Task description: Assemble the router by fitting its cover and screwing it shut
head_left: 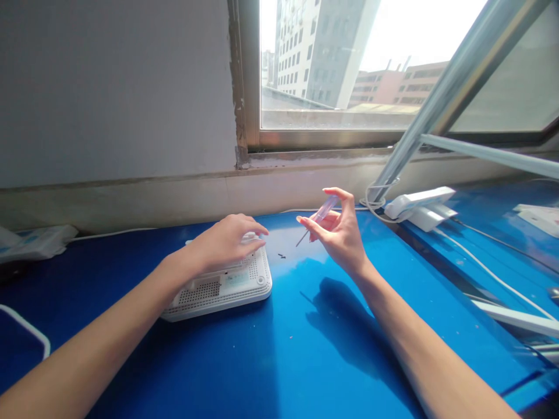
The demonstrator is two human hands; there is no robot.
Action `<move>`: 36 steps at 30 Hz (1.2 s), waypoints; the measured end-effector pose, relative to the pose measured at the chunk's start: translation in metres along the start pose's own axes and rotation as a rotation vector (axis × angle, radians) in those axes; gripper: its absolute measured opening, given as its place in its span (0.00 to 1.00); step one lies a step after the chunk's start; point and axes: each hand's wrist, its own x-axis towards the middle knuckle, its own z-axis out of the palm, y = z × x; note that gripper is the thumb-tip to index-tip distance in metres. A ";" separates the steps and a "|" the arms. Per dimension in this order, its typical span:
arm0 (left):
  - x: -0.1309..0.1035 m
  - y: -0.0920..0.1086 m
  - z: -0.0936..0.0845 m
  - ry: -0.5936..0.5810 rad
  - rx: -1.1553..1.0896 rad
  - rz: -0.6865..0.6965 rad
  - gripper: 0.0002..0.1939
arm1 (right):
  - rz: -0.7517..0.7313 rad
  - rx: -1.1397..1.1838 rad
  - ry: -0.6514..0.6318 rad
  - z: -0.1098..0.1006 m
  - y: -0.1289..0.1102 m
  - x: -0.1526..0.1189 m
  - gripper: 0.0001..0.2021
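Note:
A white plastic device with vent holes, looking like a router (244, 279), lies flat on the blue table. Over its far part is my left hand (227, 238), thumb and fingers apart. Whether its fingertips touch the casing I cannot tell, and the hand and forearm hide much of the device. To the right, my right hand (338, 230) grips a screwdriver (325, 208) by its translucent purple handle. The thin shaft slants down and left, its tip above the table. Small dark screws (282, 256) lie between the device and the screwdriver tip.
Under the window runs a pale ledge (196, 201) at the table's back. A metal post (419, 128) slants up at the right, beside a white power strip (421, 206) with plugs and cables. At the far left sits a plastic-wrapped item (39, 241).

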 end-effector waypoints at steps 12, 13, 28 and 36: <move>-0.150 -0.060 -0.012 -0.030 0.103 -0.129 0.46 | 0.029 0.068 -0.035 0.014 0.005 -0.005 0.36; -0.155 -0.061 -0.008 -0.019 0.098 -0.132 0.46 | 0.030 0.065 -0.038 0.015 0.005 -0.005 0.37; -0.159 -0.001 0.020 0.170 0.242 -0.482 0.53 | 0.030 0.010 -0.030 0.028 0.005 -0.011 0.36; -0.159 0.018 0.033 0.198 0.218 -0.286 0.39 | 0.030 0.054 -0.127 0.054 -0.022 -0.029 0.35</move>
